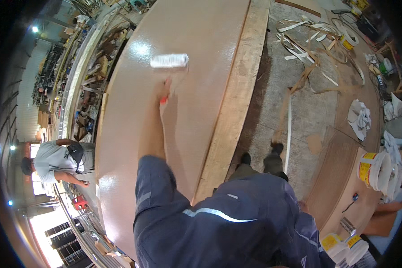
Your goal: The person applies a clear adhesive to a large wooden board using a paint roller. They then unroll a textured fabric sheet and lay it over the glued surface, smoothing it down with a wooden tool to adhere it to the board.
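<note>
My left arm reaches out over a long, brown, flat panel point(196, 58) with a wet-looking shine. My left hand point(164, 92) is closed round the red-ended handle of a paint roller point(169, 60). The roller's white sleeve lies across the panel, just beyond my fingers. Along the panel's right side runs a pale wooden board point(236, 98). My right arm hangs by my side in its dark sleeve. Only a bit of my right hand point(303, 206) shows beside the jacket, its fingers hidden.
Curled strips point(299, 53) litter the concrete floor at right. Buckets point(375, 172) and a tape measure point(355, 196) sit on brown sheets. Crumpled cloth point(358, 118) lies farther off. Another person point(60, 161) stands beyond the panel's left edge, near racks of scrap and a red stool point(79, 202).
</note>
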### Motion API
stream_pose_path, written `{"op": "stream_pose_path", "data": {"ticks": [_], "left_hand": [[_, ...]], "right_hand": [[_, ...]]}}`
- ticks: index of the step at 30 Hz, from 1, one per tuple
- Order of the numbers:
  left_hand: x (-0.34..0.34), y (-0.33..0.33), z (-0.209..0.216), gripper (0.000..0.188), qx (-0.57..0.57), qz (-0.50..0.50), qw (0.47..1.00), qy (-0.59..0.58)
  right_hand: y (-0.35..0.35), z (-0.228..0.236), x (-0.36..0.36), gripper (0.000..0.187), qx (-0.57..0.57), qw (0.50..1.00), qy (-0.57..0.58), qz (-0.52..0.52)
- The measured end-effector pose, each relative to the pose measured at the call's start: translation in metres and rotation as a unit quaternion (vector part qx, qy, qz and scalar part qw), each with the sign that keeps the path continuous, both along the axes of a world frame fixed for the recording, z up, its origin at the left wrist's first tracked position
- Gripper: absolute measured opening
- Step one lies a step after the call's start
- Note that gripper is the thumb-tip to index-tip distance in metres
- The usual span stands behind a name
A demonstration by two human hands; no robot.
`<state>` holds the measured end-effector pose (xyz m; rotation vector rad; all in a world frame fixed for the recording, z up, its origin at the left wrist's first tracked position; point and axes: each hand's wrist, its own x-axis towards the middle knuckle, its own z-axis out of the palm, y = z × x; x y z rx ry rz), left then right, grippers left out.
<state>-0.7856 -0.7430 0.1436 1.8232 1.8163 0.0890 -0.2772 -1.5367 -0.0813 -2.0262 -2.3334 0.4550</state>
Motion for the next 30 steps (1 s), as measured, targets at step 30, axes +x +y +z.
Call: {"op": "stream_pose_path", "data": {"ticks": [30], "left_hand": [[0.265,-0.021,0.010,0.049,-0.060,0.075,0.994,-0.049]], "right_hand": [[0.506,0.007,0.342,0.025,-0.254,0.617,0.514,-0.539]]}}
